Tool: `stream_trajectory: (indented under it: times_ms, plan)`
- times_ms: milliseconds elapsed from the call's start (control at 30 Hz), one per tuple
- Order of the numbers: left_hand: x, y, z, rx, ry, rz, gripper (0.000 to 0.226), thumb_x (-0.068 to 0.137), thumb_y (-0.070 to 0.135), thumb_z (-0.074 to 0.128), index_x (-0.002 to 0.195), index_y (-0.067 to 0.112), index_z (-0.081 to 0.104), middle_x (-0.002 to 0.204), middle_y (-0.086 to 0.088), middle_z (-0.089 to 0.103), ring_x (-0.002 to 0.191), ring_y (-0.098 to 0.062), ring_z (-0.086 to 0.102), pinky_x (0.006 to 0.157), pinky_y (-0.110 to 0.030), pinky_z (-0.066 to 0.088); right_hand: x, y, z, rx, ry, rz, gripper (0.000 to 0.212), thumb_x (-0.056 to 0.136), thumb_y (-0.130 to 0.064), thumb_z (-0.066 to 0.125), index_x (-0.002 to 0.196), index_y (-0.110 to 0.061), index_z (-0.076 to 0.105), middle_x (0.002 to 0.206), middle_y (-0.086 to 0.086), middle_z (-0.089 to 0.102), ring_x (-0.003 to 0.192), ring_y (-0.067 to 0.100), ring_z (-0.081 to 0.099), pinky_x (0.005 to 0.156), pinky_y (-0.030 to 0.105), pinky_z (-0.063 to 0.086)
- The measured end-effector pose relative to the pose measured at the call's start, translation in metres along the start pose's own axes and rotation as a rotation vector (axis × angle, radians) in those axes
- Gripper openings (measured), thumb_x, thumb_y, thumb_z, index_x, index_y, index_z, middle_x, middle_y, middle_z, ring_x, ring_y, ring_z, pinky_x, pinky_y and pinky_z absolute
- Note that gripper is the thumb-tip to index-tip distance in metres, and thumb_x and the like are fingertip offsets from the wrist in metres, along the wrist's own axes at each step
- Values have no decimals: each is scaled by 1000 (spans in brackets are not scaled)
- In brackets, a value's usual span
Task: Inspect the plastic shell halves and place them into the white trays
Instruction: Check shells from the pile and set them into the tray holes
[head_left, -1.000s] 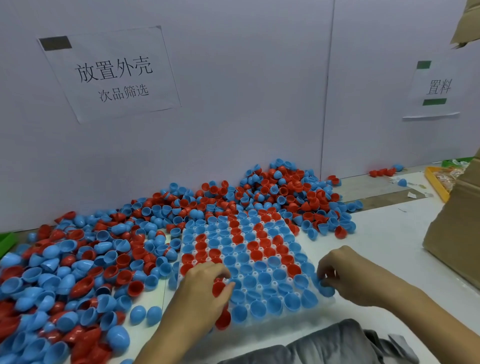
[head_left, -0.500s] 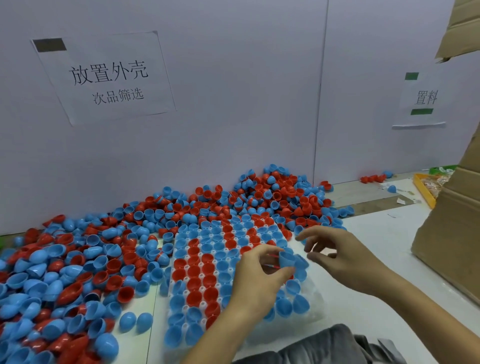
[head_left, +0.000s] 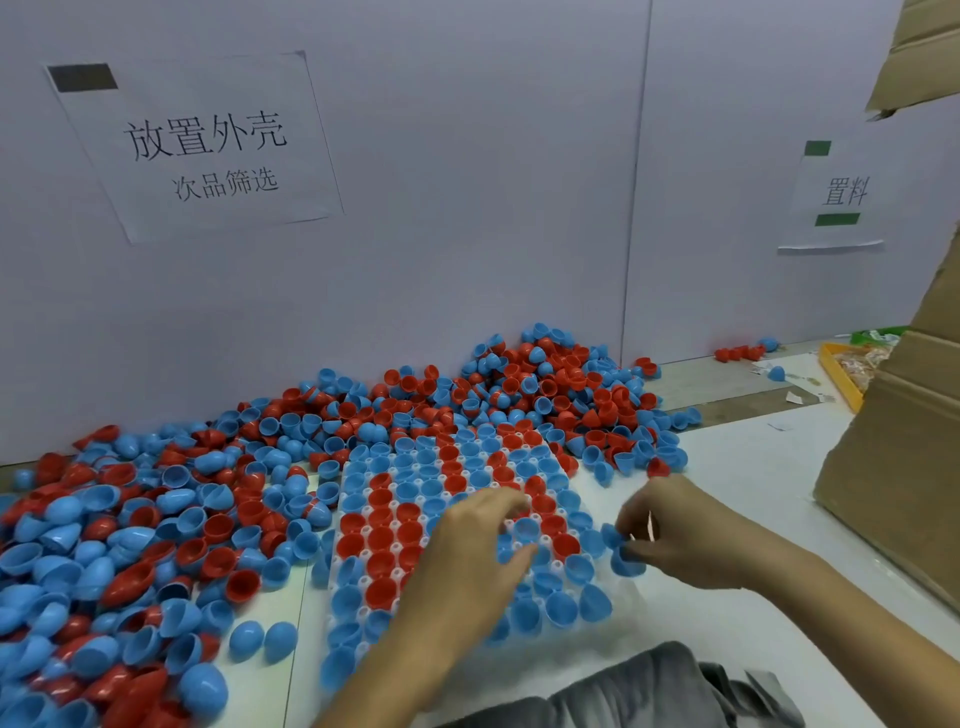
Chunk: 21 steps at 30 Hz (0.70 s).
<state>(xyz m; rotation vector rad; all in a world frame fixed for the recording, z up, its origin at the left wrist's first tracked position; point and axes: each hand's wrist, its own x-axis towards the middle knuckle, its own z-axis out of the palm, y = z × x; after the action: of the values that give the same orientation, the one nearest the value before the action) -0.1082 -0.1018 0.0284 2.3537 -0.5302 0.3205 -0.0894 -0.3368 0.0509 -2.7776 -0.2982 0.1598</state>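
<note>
1. Nearest, a grey sleeve (head_left: 639, 691) lies along the bottom edge, and both forearms reach up from it over the white tray (head_left: 621, 597).
2. The left hand (head_left: 467, 561) hovers over the middle of the tray with fingers spread and loosely bent — it appears to hold nothing, though its palm side is hidden.
3. The right hand (head_left: 675, 530) sits at the tray's right edge, pinching a blue shell half (head_left: 618, 545) between thumb and fingertips; whether it holds one shell or two nested ones I cannot tell.
4. The tray is nearly full of blue and red halves, seated open side up in rows.
5. To the left and behind, the loose shell pile (head_left: 156, 519) spreads back to the wall, with a cardboard box (head_left: 893, 467) at the right.
6. Handling, as a judgement: these thin plastic cups look very light, stiff and smooth, so they will likely skid or tip if nudged — best taken by the rim, with a finger inside and thumb outside, and pressed gently into a pocket.
7. Farthest, a paper sign (head_left: 202, 150) hangs on the wall.
</note>
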Motion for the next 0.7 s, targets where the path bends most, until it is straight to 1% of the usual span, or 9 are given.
stream_trajectory:
  times_ms: [100,200,300,400,467,500,567,633,700]
  plan:
    - [-10,-28,-22,56,5,-98,34,91,31,73,125,27,65,108,22,58,93,11,52,85,-2,40,-3,2,15,-198,-20,16,16,88,-32,73,102,-25,74,94,-11,65,79,10,63,75,24,56]
    - [-20,-48,-39,64,15,-170,33,90,28,74,123,24,69,104,21,61,96,6,58,88,-8,45,-1,-4,28,-361,-19,-31,15,90,-30,67,104,-28,72,101,-6,62,83,14,62,73,25,53]
    - [-30,-62,-51,89,27,-199,34,91,26,73,125,22,69,108,18,65,98,4,59,92,-11,45,3,-9,34,-473,-51,-53,15,90,-22,62,103,-23,71,100,-2,63,82,18,63,71,29,51]
    - [-41,-73,-58,131,-9,-177,37,95,27,68,132,26,64,124,21,59,112,8,52,92,3,30,3,-9,33,-481,-71,-52,17,90,-24,62,105,-23,70,103,-3,63,85,17,64,74,30,53]
    - [-48,-76,-59,148,-79,-137,36,98,27,64,134,31,62,128,28,50,118,14,41,92,9,20,3,-8,29,-443,-76,-58,19,92,-27,62,109,-27,69,107,-6,62,86,13,62,74,25,53]
    - [-51,-77,-60,154,-121,-111,36,99,28,63,134,33,62,129,30,50,120,16,39,94,9,18,2,-8,26,-421,-70,-63,20,93,-29,63,112,-30,68,108,-7,60,86,10,60,72,21,50]
    - [-53,-78,-59,163,-176,-59,33,99,31,62,132,34,64,130,29,55,121,17,43,101,4,23,2,-9,22,-388,-48,-74,23,95,-31,62,117,-33,66,110,-9,58,87,7,58,70,17,44]
    - [-53,-77,-56,160,-189,-30,32,99,34,63,131,33,66,131,25,60,121,15,46,107,-5,30,2,-15,21,-366,-13,-99,23,96,-33,61,118,-34,66,111,-10,59,88,7,59,72,17,46]
    - [-53,-74,-50,171,-196,16,34,99,39,61,133,36,64,132,27,58,122,17,43,107,-5,29,2,-28,24,-302,38,-165,22,96,-35,61,116,-33,68,108,-14,62,88,6,60,75,20,50]
